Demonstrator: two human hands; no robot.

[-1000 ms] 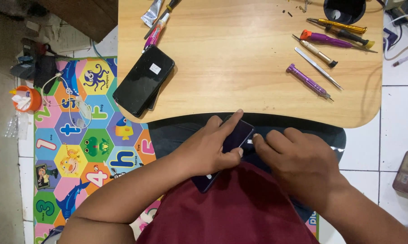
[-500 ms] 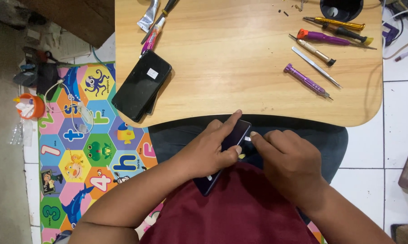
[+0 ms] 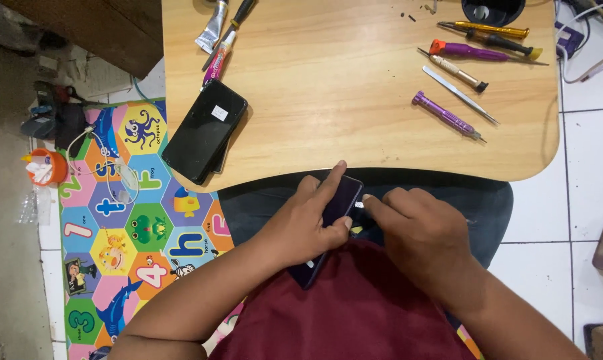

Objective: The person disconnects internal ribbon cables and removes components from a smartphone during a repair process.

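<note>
Our left hand point(image 3: 301, 227) has its grip closed round the dark phone point(image 3: 338, 200) over our lap, below the bench point(image 3: 355, 87); right hand point(image 3: 415, 233) pinches something small at its edge. Keep the phone steady, pry gently.

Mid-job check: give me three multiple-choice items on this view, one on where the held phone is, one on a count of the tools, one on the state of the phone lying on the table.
1. Where is the dark phone that the hands hold?
A. Flat on the wooden table
B. Over the lap, below the table edge
C. On the play mat

2. How many purple-handled screwdrivers lie at the table's right?
A. Two
B. Four
C. None

3. How does the black phone on the wooden table lie?
A. Standing on its edge
B. Inside a box
C. Flat, its lower end overhanging the table edge

Answers:
1 B: the left hand grips it and the right hand pinches at its side, both in front of the table.
2 A: one near the middle, one higher up.
3 C: its lower corner juts over the play mat.
</note>
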